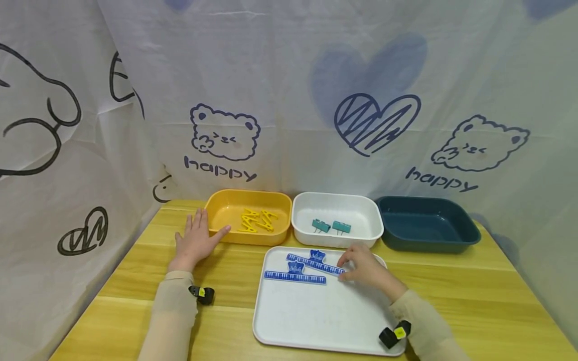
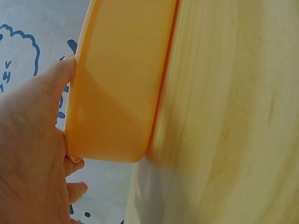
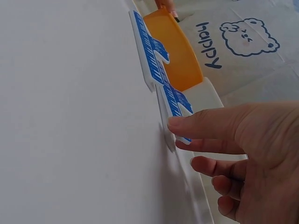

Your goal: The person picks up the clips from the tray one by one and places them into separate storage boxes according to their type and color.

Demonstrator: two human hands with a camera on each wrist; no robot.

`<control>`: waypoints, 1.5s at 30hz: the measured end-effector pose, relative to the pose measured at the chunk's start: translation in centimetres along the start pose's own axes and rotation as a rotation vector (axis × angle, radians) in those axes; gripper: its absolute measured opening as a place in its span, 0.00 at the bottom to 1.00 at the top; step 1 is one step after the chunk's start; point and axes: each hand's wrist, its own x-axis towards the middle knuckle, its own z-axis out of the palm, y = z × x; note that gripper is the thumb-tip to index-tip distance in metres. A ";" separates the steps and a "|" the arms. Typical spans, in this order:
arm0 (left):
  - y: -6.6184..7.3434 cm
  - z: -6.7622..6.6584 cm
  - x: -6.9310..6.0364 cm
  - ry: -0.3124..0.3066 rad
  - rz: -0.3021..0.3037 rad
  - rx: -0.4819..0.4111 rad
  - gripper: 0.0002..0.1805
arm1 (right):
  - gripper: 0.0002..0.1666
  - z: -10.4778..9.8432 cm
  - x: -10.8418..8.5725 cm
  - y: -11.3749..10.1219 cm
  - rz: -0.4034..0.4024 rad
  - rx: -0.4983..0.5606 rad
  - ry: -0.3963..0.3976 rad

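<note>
Two blue clips with piano-key strips lie toward the top of the white tray. My right hand pinches the right end of the farther clip between thumb and index finger; the other fingers curl loosely beside it. In the right wrist view, the thumb overlaps that end of the strip. The nearer clip lies just to its left, partly overlapping it in that view. My left hand rests against the left corner of the yellow bin, thumb on its rim, fingers extended.
Several yellow clothespins lie in the yellow bin. Beside it, a white bin holds two teal binder clips. A dark teal bin stands at the right. Behind the wooden table hangs a printed white cloth.
</note>
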 end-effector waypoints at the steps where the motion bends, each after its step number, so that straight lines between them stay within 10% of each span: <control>1: 0.0 0.0 0.0 0.001 -0.002 0.001 0.60 | 0.10 0.0 0.0 0.0 0.011 0.002 -0.001; 17: -0.2 0.3 0.1 0.010 -0.003 0.014 0.60 | 0.10 0.4 0.2 -0.3 0.110 -0.008 0.028; 35: 0.1 -0.2 -0.3 -0.003 -0.009 0.000 0.60 | 0.11 0.0 -0.1 -0.7 -0.004 -0.137 0.144; 45: 0.1 -0.3 -0.2 0.003 -0.004 0.012 0.60 | 0.11 -0.7 -0.3 -0.1 -0.206 -0.154 0.251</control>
